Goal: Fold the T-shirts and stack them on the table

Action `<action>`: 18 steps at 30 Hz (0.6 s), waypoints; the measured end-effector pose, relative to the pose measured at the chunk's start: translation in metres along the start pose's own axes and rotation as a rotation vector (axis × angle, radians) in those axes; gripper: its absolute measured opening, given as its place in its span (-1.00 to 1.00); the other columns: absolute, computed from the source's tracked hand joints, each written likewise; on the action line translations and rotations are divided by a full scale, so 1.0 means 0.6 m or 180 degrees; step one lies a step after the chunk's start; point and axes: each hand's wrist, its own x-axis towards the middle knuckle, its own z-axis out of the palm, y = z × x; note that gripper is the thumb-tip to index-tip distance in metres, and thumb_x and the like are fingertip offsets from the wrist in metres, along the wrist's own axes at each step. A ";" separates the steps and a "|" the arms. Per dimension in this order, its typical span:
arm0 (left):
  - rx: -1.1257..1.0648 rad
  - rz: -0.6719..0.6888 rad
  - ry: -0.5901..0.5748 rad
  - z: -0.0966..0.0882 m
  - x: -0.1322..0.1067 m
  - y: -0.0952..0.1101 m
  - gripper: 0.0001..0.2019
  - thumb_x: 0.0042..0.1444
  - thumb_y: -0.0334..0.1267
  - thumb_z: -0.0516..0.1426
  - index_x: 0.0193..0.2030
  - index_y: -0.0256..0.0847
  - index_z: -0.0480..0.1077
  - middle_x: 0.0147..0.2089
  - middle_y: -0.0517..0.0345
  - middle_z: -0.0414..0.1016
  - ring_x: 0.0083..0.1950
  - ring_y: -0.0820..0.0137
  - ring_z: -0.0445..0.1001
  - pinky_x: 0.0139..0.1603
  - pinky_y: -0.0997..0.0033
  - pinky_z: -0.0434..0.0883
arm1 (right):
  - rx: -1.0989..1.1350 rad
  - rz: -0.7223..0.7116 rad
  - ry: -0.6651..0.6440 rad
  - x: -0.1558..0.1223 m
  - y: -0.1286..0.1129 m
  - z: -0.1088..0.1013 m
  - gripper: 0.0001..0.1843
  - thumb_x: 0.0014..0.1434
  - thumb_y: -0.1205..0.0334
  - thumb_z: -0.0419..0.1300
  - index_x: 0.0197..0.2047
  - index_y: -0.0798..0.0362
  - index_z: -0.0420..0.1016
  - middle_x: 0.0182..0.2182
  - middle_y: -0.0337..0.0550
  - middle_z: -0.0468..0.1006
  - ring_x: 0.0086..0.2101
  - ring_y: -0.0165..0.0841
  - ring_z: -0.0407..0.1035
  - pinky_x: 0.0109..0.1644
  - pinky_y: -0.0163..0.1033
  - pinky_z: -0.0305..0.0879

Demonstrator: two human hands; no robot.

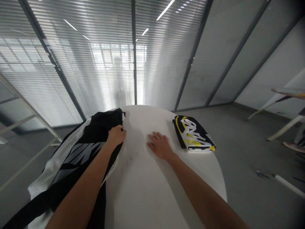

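Note:
A black and white garment (78, 149) with grey lettering lies spread over the left side of a round white table (143, 178) and hangs off its edge. My left hand (116, 135) is closed on the garment's right edge near its top. My right hand (159, 144) lies flat on the bare tabletop, fingers stretched out, holding nothing. A folded black, yellow and white garment (193, 134) sits at the table's right edge, a short way right of my right hand.
Glass partition walls with blinds (133, 57) stand behind the table. A white frame (26, 121) stands at the left. White table legs (283, 127) and a shoe (294, 147) show at the right, and a white rod (286, 185) lies on the grey floor.

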 end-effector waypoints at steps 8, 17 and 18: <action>0.0268 0.0329 -0.0510 -0.016 -0.005 0.025 -0.46 0.14 -0.21 0.04 0.25 -0.40 0.24 0.13 -0.28 0.46 0.13 0.11 0.45 0.08 0.30 0.34 | 0.0128 0.0036 -0.0043 -0.001 0.000 -0.005 -0.40 0.34 -0.16 -0.17 0.34 -0.14 0.17 0.36 -0.02 0.10 0.32 -0.10 -0.07 0.31 0.15 -0.22; 0.0233 0.0210 -0.1571 -0.078 -0.081 -0.046 -0.34 0.13 -0.14 0.04 0.34 -0.41 0.08 -0.35 -0.05 0.59 -0.44 0.23 0.56 -0.37 0.33 0.44 | 0.0279 -0.0009 0.0085 -0.002 0.002 -0.001 -0.45 0.33 -0.09 -0.09 0.31 -0.10 0.23 0.34 -0.02 0.14 0.30 -0.08 -0.04 0.31 0.18 -0.21; 0.0067 0.0293 -0.1314 -0.081 -0.083 -0.046 -0.39 0.11 -0.18 0.06 0.30 -0.39 0.16 -0.32 -0.03 0.60 -0.38 0.25 0.57 -0.30 0.34 0.45 | 0.0337 0.0002 0.0119 -0.002 0.002 -0.002 -0.47 0.32 -0.06 -0.06 0.28 -0.10 0.27 0.32 -0.03 0.17 0.30 -0.08 -0.03 0.31 0.18 -0.20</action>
